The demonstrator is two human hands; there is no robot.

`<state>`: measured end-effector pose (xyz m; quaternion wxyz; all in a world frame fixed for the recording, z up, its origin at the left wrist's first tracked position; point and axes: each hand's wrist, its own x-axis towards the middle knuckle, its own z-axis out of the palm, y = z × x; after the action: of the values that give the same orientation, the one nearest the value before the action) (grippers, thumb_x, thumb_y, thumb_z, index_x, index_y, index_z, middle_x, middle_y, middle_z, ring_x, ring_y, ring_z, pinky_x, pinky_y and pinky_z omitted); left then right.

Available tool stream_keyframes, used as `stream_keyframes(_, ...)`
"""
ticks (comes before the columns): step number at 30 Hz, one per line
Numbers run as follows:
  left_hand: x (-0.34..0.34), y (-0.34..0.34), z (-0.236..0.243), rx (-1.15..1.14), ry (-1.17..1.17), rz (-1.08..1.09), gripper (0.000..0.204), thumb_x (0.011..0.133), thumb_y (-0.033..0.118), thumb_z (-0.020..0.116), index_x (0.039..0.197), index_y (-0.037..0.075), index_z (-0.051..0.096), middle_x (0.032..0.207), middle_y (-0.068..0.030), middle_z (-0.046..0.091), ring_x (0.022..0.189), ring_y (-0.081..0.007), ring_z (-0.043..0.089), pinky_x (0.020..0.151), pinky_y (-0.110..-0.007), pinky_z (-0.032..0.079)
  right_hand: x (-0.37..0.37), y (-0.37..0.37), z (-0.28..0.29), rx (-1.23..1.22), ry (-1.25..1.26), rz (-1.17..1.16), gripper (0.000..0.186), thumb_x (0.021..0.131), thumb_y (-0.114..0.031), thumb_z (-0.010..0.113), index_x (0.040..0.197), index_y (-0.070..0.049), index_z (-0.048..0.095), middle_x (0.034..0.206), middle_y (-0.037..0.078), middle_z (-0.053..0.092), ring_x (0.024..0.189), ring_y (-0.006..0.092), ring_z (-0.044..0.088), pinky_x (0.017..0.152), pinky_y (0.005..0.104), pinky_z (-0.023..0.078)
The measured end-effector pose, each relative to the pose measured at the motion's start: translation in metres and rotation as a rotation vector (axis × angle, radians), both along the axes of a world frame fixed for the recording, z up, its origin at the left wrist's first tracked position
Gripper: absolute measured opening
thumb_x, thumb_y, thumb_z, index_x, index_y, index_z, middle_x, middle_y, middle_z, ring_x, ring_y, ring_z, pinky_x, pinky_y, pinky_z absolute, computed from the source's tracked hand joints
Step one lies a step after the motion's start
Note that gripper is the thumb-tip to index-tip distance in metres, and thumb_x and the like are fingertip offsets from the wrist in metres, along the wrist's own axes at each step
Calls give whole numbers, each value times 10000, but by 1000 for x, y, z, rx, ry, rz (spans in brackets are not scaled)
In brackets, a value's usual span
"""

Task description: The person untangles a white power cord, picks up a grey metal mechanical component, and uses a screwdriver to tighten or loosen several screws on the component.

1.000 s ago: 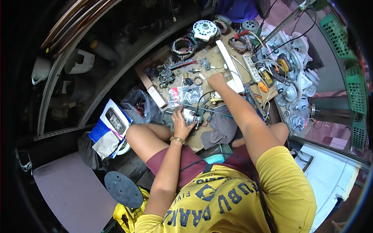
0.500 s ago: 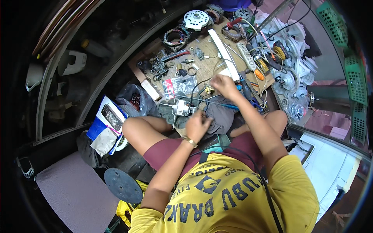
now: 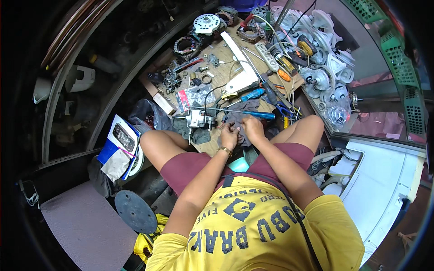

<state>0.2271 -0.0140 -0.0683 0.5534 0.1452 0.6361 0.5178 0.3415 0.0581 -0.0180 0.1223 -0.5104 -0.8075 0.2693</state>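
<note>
Over the grey cloth point(image 3: 246, 109) in front of my lap, my two hands come close together. The fingers of my left hand point(image 3: 229, 137) are curled and pinched; whatever they hold is too small to make out. Beside it, my right hand point(image 3: 253, 129) is closed too, fingertips bent toward the left hand, its contents hidden. Just left of them a small silver electric motor point(image 3: 197, 119) with a shaft rests on dark cloth point(image 3: 180, 126). A long screwdriver point(image 3: 262, 114) with a blue handle lies behind my hands, its shaft stretching left past the motor.
Behind lie a white plastic arm point(image 3: 244, 79), a short blue-handled tool point(image 3: 253, 95), pliers point(image 3: 284, 109) and a power strip point(image 3: 266, 57). Wound stator coils point(image 3: 186, 47) stand at the back of the wooden board point(image 3: 221, 67). White plastic parts point(image 3: 323, 77) pile up at right.
My right hand has come down from the small parts behind the screwdriver to beside my left hand. The view has shifted, and the white plastic arm's wide end is now uncovered.
</note>
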Motion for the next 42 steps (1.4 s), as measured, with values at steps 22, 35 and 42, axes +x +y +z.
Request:
stream_keyframes(22, -39, 6, 33, -80, 738, -341, 244, 939, 236, 689, 976, 7, 613, 964, -238, 720, 925, -430, 702, 798, -489, 536, 28, 50, 35, -159, -60, 65, 198, 719, -200, 816, 804, -41, 735, 795, 166, 734, 791, 345, 735, 712, 439, 576)
stream_keyframes(35, -129, -3, 36, 114, 1147, 79, 243, 810, 217, 816, 1035, 171, 736, 1421, -197, 441, 1378, -414, 360, 1137, -554, 280, -130, 60, -5, -180, 277, 116, 144, 694, -120, 830, 771, -26, 752, 744, 170, 733, 678, 257, 733, 673, 374, 574)
stream_keyframes(42, -131, -8, 23, 169, 1118, 35, 495, 740, 104, 817, 1204, 125, 646, 1444, -221, 417, 1397, -414, 346, 1167, -525, 248, -133, 61, -9, -323, 226, 239, 174, 652, -157, 843, 758, -48, 759, 782, 189, 734, 745, 325, 740, 734, 397, 589)
